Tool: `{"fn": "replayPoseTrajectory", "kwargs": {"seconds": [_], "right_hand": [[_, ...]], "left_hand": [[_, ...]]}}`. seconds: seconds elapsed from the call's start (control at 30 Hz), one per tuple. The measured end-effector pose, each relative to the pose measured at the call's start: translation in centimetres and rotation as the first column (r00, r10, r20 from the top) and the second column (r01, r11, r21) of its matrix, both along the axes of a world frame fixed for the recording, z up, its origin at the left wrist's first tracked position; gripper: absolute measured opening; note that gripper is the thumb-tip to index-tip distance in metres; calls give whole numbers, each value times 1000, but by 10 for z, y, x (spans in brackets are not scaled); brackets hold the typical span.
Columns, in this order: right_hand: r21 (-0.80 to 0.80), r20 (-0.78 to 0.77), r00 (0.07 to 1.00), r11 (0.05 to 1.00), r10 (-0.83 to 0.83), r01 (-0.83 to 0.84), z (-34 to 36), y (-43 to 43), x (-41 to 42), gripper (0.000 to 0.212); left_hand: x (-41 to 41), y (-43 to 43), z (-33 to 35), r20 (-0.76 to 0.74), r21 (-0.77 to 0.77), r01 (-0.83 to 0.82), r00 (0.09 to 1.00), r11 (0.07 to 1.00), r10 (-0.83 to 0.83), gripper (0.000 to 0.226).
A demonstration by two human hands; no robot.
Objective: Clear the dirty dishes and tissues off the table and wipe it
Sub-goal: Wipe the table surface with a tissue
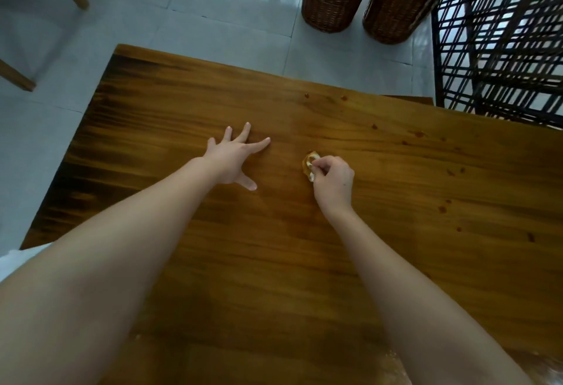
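No dishes show anywhere on the table [213,263], so the clearing looks done as far as this view reaches, and the job is now in its wiping stage. The right hand [333,182], just right of centre frame, has its fingers curled round a small crumpled tissue [310,164], already stained brown, and holds it down on the wood. The left hand [234,156], left of centre, lies flat with fingers spread wide, bracing on the tabletop and holding nothing. What remains appears to be the scatter of reddish-brown spots [419,134] across the right half of the frame, from upper centre down to the right edge. The soiled tissue itself will likely need throwing away afterwards.
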State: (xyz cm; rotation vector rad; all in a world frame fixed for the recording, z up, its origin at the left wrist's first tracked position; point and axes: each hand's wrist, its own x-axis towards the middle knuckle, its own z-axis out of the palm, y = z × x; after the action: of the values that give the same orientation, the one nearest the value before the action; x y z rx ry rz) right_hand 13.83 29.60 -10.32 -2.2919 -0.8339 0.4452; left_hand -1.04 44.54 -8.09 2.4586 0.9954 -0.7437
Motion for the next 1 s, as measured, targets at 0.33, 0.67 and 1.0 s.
{"fn": "replayPoseTrajectory", "kwargs": {"seconds": [0.33, 0.67, 1.0], "right_hand": [[1, 81, 995, 999, 49, -49, -4, 52, 27, 16], [-14, 87, 990, 994, 108, -107, -5, 27, 21, 17], [195, 102, 993, 978, 56, -75, 7, 125, 56, 15]], "left_hand": [[3, 4, -14, 7, 51, -26, 1000, 998, 26, 114], [2, 2, -13, 12, 66, -29, 1000, 997, 28, 114], [3, 4, -21, -12, 97, -33, 999, 995, 34, 116]]}}
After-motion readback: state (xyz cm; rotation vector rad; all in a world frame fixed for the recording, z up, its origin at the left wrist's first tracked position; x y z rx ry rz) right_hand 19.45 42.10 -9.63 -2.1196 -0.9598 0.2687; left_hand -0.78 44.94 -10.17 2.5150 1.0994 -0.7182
